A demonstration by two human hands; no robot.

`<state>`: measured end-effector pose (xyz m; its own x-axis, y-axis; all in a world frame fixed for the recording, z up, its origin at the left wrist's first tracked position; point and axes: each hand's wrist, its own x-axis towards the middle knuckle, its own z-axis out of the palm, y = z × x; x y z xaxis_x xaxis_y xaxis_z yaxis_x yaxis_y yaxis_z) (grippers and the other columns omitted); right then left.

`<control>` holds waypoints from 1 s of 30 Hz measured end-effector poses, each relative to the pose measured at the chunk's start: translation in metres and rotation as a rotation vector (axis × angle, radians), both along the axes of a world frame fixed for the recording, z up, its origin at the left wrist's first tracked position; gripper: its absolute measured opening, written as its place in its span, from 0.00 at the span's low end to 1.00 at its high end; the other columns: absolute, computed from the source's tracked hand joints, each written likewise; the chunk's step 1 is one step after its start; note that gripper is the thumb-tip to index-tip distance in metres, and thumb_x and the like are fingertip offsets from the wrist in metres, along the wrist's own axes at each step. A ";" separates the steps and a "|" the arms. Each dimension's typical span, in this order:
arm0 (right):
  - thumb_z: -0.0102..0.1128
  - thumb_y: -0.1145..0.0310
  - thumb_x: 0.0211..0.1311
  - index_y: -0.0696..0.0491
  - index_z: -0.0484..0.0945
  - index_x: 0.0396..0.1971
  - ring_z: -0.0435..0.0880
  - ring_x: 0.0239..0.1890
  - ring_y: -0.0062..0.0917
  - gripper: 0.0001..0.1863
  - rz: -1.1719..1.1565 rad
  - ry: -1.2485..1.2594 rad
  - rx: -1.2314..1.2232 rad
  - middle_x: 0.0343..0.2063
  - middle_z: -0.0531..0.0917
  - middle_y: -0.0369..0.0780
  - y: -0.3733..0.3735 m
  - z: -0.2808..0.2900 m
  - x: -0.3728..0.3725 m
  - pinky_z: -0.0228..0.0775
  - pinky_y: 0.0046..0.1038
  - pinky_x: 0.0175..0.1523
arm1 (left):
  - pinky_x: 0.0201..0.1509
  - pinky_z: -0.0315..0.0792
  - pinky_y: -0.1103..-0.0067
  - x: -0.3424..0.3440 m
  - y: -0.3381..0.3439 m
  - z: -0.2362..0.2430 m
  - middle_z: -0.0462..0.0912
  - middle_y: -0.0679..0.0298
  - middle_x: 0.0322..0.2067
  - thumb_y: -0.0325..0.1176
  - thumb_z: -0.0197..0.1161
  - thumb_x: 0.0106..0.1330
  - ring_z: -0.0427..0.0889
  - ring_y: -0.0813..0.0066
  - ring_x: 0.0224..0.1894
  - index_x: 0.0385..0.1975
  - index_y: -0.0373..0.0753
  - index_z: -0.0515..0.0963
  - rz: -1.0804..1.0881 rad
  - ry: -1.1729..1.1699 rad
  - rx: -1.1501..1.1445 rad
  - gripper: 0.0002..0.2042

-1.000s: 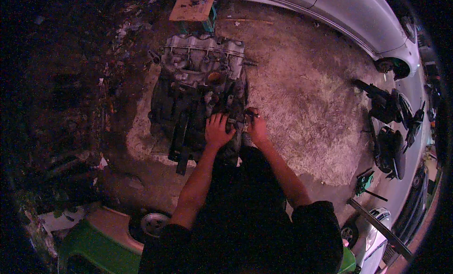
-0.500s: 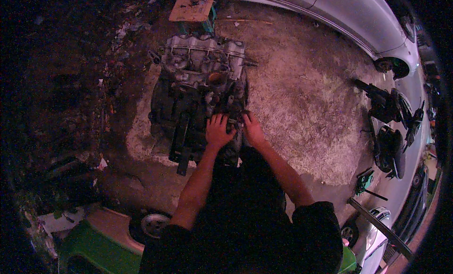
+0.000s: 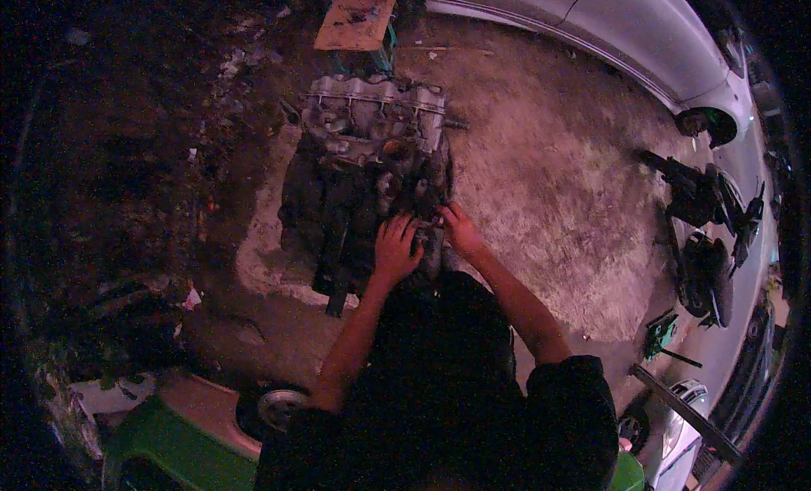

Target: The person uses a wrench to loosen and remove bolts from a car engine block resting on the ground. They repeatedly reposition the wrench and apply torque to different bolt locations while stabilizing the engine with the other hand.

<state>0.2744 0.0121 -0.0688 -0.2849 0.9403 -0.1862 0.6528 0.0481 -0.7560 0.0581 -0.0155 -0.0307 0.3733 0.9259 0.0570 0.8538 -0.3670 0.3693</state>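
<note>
A grimy engine (image 3: 372, 111) with a pale metal upper part and dark lower body sits on the concrete floor in front of me. My left hand (image 3: 397, 246) lies on its near part, fingers slightly bent and apart. My right hand (image 3: 459, 231) is at the engine's near right corner, a little right of my left hand, its fingers curled at a small dark part that I cannot make out. The detail under both hands is dark and partly hidden by the fingers.
Beyond the engine is a wooden board (image 3: 353, 18) on a green stand. A silver car (image 3: 591, 26), a black motorcycle (image 3: 701, 229) and a green metal tool (image 3: 663, 332) are at the right. A green panel (image 3: 169, 436) and wheel (image 3: 279, 406) lie behind me.
The whole view has shifted, so the engine appears slightly lower and further right. My right hand has drawn inward toward my left hand since a second ago; my left hand remains on the engine.
</note>
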 end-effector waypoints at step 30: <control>0.61 0.74 0.70 0.60 0.79 0.48 0.89 0.38 0.30 0.10 -0.625 0.281 0.245 0.36 0.87 0.45 -0.013 -0.042 -0.010 0.81 0.33 0.44 | 0.76 0.44 0.44 -0.006 0.000 0.024 0.39 0.57 0.79 0.44 0.69 0.60 0.40 0.53 0.80 0.78 0.60 0.50 0.104 0.049 -0.096 0.46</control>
<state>0.2640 -0.0011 -0.1105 0.3126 0.9485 0.0516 0.3964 -0.0809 -0.9145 0.0519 -0.0151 -0.0071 0.2750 0.9602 -0.0499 0.9033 -0.2402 0.3554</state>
